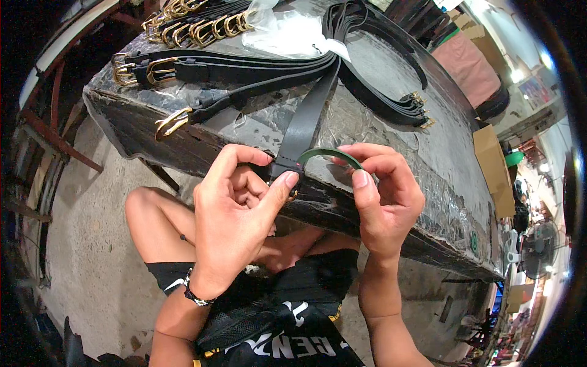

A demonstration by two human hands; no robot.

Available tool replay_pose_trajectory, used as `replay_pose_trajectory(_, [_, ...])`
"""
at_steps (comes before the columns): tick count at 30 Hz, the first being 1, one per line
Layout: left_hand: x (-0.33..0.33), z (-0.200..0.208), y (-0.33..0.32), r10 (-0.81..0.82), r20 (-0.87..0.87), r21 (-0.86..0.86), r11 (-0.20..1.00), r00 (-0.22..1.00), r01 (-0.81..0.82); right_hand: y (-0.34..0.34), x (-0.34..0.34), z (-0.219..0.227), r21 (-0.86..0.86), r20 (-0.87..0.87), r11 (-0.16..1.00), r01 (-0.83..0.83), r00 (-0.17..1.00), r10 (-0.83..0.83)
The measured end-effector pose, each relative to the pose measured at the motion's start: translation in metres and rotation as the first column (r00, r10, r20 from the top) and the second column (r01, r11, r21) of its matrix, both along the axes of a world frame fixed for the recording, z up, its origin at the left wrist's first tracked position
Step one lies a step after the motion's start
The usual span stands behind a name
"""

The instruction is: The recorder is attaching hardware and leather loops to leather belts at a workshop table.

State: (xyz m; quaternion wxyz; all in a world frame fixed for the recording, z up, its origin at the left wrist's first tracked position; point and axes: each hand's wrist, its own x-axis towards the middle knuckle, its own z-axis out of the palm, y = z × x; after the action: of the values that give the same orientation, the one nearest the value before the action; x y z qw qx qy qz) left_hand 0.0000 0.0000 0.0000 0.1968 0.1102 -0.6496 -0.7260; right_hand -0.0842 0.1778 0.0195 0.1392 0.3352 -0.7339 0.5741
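Observation:
A black belt (304, 126) runs down from a tied bundle to the table's near edge. My left hand (238, 202) pinches its stitched end between thumb and fingers; a bit of gold-coloured metal shows just below the thumb. My right hand (385, 196) holds a thin dark green strip (333, 151) between thumb and forefinger. The strip arches from the belt's stitched end over to the right fingertips. Whether the strip is fixed to the belt or only touches it, I cannot tell. Another belt's gold buckle (173, 124) hangs at the table edge, to the left of my hands.
Several black belts with gold buckles (162, 70) lie across the worn, plastic-covered table (391, 144), gathered by a white tie (335, 48). More buckles (208, 29) are heaped at the back left beside clear plastic. Cardboard (494, 168) and a fan (539, 249) stand at the right.

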Motion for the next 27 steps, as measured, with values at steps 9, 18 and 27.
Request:
replay_pose_trajectory(9, [-0.001, -0.004, 0.001, -0.003, -0.029, 0.125, 0.992, 1.000, 0.006, -0.002, 0.002, 0.003, -0.068, 0.027, 0.998, 0.004, 1.000, -0.002])
replay_pose_trajectory(18, [0.006, -0.017, 0.006, 0.027, -0.129, 0.278, 0.960, 0.991, 0.011, -0.016, 0.008, -0.003, -0.194, -0.130, 0.952, -0.238, 0.968, 0.216])
replay_pose_trajectory(27, [0.011, -0.027, 0.007, 0.036, -0.199, 0.385, 0.922, 0.979, 0.045, -0.019, 0.002, -0.010, 0.035, -0.258, 0.975, -0.219, 0.941, 0.221])
